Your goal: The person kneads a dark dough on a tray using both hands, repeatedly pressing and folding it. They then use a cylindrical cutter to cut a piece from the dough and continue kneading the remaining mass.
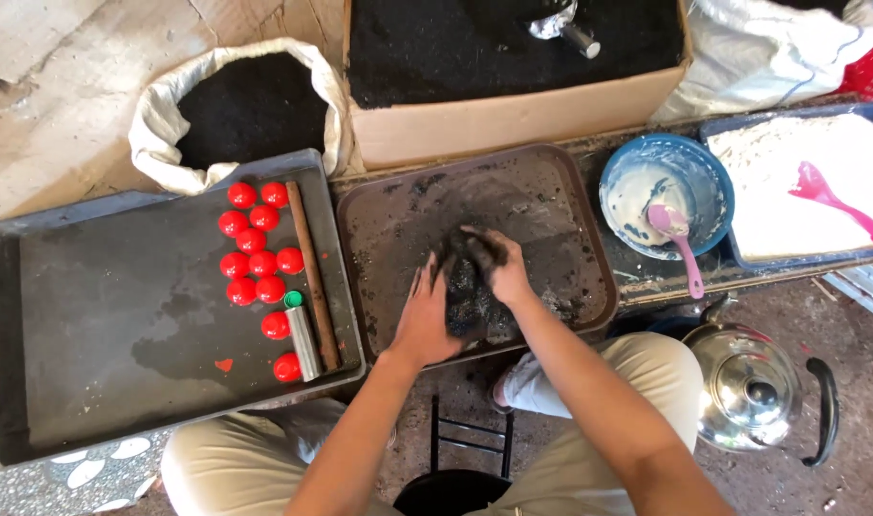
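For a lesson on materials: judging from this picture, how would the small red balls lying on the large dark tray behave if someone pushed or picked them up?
The small red balls look round and smooth, so a push would probably send them rolling across the large dark tray. Its raised rim would likely stop them. They seem small and probably light, easy to pinch, though their glossy surface might be slippery. Their material cannot be told.

**Soft daylight, sharp centre, slight blur at the hands**

Even, diffuse daylight fills the scene; shadows are faint. The brightest patch is the white powder tray, nearly washed out. Below it, the metal kettle carries small glare spots. Left of it, the dark mass shows little detail. Frame edges bend slightly.
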